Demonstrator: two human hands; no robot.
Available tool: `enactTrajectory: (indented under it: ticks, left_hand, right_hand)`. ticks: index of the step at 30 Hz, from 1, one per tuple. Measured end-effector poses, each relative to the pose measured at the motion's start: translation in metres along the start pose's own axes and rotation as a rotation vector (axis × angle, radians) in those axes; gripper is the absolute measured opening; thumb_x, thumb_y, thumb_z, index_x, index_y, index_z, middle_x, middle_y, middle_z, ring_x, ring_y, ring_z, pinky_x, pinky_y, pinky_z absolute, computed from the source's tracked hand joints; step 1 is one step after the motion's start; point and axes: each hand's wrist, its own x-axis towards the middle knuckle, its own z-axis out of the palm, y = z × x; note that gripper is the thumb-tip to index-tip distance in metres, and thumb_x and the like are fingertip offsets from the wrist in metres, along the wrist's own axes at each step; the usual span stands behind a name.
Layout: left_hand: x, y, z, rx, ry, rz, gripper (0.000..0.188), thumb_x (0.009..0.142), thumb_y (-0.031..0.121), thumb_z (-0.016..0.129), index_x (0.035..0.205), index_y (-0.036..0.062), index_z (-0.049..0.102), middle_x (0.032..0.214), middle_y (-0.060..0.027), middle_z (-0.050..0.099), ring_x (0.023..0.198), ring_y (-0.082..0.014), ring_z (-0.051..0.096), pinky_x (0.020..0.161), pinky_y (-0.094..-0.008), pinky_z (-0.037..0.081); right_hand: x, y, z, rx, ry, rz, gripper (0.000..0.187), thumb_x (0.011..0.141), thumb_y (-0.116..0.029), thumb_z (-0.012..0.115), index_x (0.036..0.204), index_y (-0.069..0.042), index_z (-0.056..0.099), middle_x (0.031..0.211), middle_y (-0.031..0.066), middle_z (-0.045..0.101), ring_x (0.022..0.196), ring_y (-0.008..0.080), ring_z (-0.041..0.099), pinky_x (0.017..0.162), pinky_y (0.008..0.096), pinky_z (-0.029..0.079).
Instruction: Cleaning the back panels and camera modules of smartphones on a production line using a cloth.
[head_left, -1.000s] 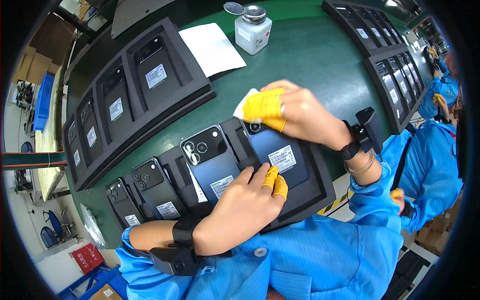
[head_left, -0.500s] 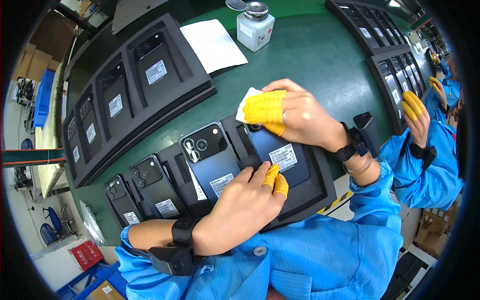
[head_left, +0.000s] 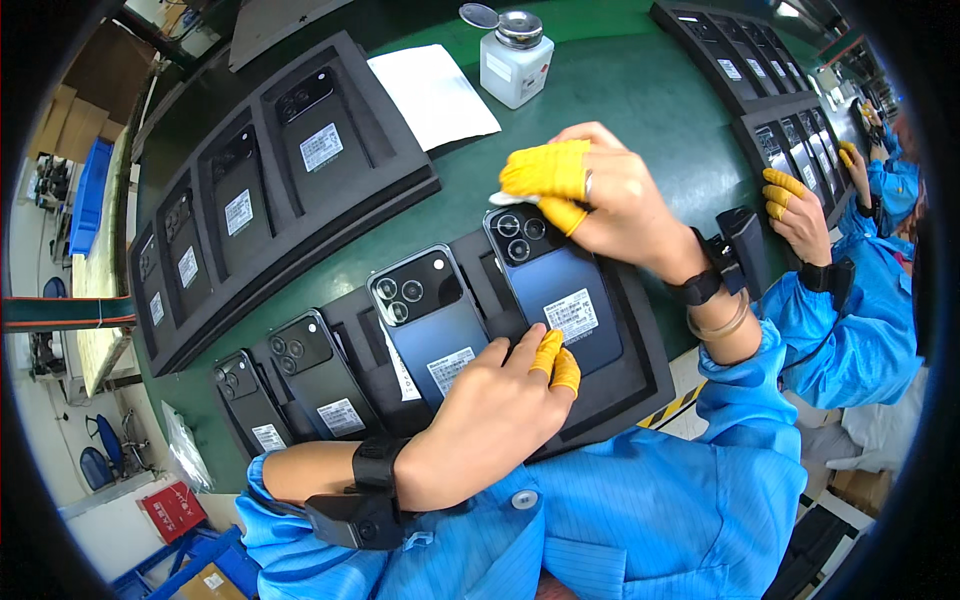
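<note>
My right hand (head_left: pixel 600 190), with yellow finger cots, pinches a folded white wipe (head_left: pixel 512 199) just above the camera end of a blue phone (head_left: pixel 560 275). The phone lies back side up in a black foam tray (head_left: pixel 655 375), and its three lenses are uncovered. Across the phone's lower left edge, beside its white label, rest the stretched fingertips of my left hand (head_left: pixel 490 415). That hand holds nothing; two of its fingers wear yellow cots. Left of it are another blue phone (head_left: pixel 430 320) and two dark phones (head_left: pixel 318 370) in the same tray.
Stacked black trays (head_left: pixel 400 190) with several dark phones stand at the far left. Beyond are a white paper (head_left: pixel 435 95) and a white bottle (head_left: pixel 515 70) with its lid flipped up. More phone trays (head_left: pixel 745 100) and a co-worker's hand (head_left: pixel 797 215) are at the right.
My right hand has lifted slightly off the phone's camera end with the wipe, uncovering the lenses. My left hand stays on the phone. The co-worker's hand has moved down and left.
</note>
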Motion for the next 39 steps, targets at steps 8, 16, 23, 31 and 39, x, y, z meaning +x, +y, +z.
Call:
enactTrajectory:
  ticks: [8,16,23,31,39]
  left_hand:
    - [-0.003,0.002,-0.003,0.005,0.013,0.001,0.029,0.077,0.016,0.063,0.1,0.0001,0.067,0.111,-0.0218,0.067,0.093,-0.0244,0.065,0.079,-0.0304,0.052]
    - [0.0,0.0,0.003,0.012,0.026,0.009,0.028,0.077,0.016,0.063,0.099,0.0002,0.067,0.111,-0.0216,0.067,0.093,-0.0249,0.065,0.078,-0.0301,0.052]
    - [0.001,-0.005,0.001,-0.003,0.002,-0.009,0.028,0.076,0.016,0.063,0.098,-0.0011,0.067,0.111,-0.0209,0.067,0.097,-0.0259,0.065,0.08,-0.0315,0.052]
    - [0.002,-0.003,0.002,0.0,0.003,0.013,0.03,0.075,0.016,0.064,0.099,-0.0012,0.067,0.112,-0.022,0.067,0.098,-0.0269,0.065,0.082,-0.0325,0.052]
    - [0.002,-0.003,-0.001,0.002,0.01,0.013,0.029,0.074,0.016,0.064,0.099,-0.0003,0.068,0.113,-0.0249,0.065,0.095,-0.0271,0.066,0.079,-0.0329,0.052]
  right_hand:
    - [-0.005,-0.008,-0.006,0.099,-0.147,-0.043,0.012,0.067,-0.003,0.072,0.078,-0.005,0.068,0.081,0.0068,0.069,0.08,0.0237,0.065,0.089,0.0393,0.049]
    - [-0.002,-0.007,0.004,0.046,0.021,0.046,0.023,0.073,0.0,0.069,0.095,-0.007,0.071,0.089,0.0072,0.07,0.081,0.0259,0.066,0.088,0.0378,0.049]
    - [-0.013,0.007,-0.007,0.175,-0.07,0.036,0.02,0.069,0.002,0.069,0.087,-0.007,0.071,0.088,0.0073,0.071,0.083,0.0266,0.066,0.093,0.0407,0.05]
    - [-0.022,-0.007,0.002,0.093,0.004,0.103,0.022,0.071,0.002,0.07,0.091,-0.007,0.072,0.088,0.0067,0.071,0.081,0.0261,0.067,0.093,0.039,0.05]
    - [-0.03,-0.009,-0.011,0.01,0.013,0.143,0.023,0.069,0.002,0.07,0.09,-0.007,0.072,0.084,0.006,0.07,0.077,0.0257,0.065,0.088,0.0381,0.051]
